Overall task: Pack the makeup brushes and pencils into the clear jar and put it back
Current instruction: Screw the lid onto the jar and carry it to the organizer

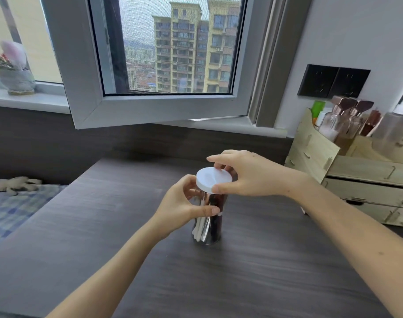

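Observation:
A clear jar stands upright in the middle of the dark wooden desk. Through its wall I see white and dark makeup brushes and pencils standing inside. A round white lid sits on its mouth. My left hand wraps around the jar's upper body from the left, thumb across the front. My right hand comes from the right and pinches the lid's rim between thumb and fingers. The jar's upper half is mostly hidden by my hands.
A pale wooden drawer organizer with bottles on top stands at the desk's right edge against the wall. An open window sash hangs over the desk's far side. A bed with a checked cover lies left.

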A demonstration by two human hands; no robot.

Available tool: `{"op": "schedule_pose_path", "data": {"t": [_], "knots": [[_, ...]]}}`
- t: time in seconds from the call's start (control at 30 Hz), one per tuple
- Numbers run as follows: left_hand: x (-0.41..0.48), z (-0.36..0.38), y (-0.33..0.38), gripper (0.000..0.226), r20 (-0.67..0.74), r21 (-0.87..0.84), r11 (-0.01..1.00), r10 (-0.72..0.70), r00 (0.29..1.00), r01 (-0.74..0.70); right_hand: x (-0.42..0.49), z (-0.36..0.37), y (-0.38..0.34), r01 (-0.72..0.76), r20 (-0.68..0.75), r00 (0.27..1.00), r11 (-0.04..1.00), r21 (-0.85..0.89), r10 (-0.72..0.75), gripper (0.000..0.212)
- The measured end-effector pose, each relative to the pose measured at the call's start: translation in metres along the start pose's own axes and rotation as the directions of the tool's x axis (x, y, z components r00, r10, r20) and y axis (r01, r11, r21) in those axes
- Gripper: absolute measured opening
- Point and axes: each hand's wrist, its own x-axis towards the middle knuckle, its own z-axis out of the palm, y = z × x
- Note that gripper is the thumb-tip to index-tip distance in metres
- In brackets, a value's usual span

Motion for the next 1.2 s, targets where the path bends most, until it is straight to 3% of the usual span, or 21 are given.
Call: {"op": "schedule_pose_path", "data": {"t": [0.1, 0.17, 0.23, 0.37, 0.47, 0.6, 0.67, 0.73, 0.8, 0.97, 1.07, 1.2], "knots": [[0.000, -0.001, -0.001, 0.056, 0.002, -0.007, 1.000, -0.005, 1.000, 0.005, 0.005, 0.007, -0.013, -0.026, -0.101, 0.995, 0.967, -0.253, 0.001, 0.067], [0.000, -0.001, -0.001, 0.052, 0.014, -0.015, 1.000, -0.012, 1.000, 0.012, 0.009, 0.008, -0.015, -0.026, -0.167, 0.984, 0.881, -0.472, -0.061, 0.074], [0.000, -0.001, -0.001, 0.055, 0.012, -0.018, 1.000, -0.009, 1.000, 0.009, 0.010, 0.003, -0.013, -0.019, -0.127, 0.991, 0.868, -0.497, -0.051, 0.077], [0.000, -0.001, -0.001, 0.057, 0.006, -0.022, 1.000, 0.008, 1.000, -0.008, 0.007, 0.002, -0.008, 0.007, 0.026, 1.000, 0.990, -0.141, -0.004, 0.055], [-0.001, 0.000, -0.001, 0.056, 0.006, -0.036, 0.999, 0.012, 1.000, -0.011, 0.011, 0.015, -0.004, -0.033, -0.091, 0.995, 0.999, -0.022, 0.031, 0.050], [-0.001, 0.002, -0.001, 0.052, -0.013, -0.059, 0.998, 0.007, 1.000, -0.008, 0.011, 0.037, -0.007, -0.103, -0.299, 0.951, 0.993, -0.054, 0.083, 0.048], [0.001, 0.002, 0.000, 0.054, -0.028, -0.069, 0.998, 0.002, 1.000, -0.004, 0.004, 0.043, -0.003, -0.093, -0.325, 0.940, 0.994, 0.057, 0.106, 0.052], [0.003, 0.003, 0.001, 0.060, -0.036, -0.116, 0.993, -0.017, 0.999, 0.013, -0.009, 0.039, 0.005, -0.055, -0.253, 0.953, 0.918, 0.394, 0.166, 0.055], [0.005, 0.003, 0.003, 0.066, -0.043, -0.198, 0.980, -0.037, 0.998, 0.028, -0.024, 0.038, 0.019, -0.059, -0.182, 0.955, 0.747, 0.662, 0.236, 0.055], [0.015, 0.018, 0.032, 0.065, 0.011, -0.316, 0.948, 0.043, 0.999, -0.038, -0.050, 0.052, 0.032, -0.107, -0.125, 0.959, 0.731, 0.674, 0.255, 0.075], [0.025, 0.040, 0.063, 0.059, 0.074, -0.356, 0.930, 0.122, 0.990, -0.088, -0.058, 0.040, 0.033, -0.039, -0.289, 0.899, 0.717, 0.696, 0.330, 0.068], [0.045, 0.077, 0.109, 0.064, 0.088, -0.352, 0.910, 0.265, 0.960, -0.219, -0.079, 0.001, 0.050, 0.036, -0.515, 0.744, 0.744, 0.667, 0.426, 0.062]]}}
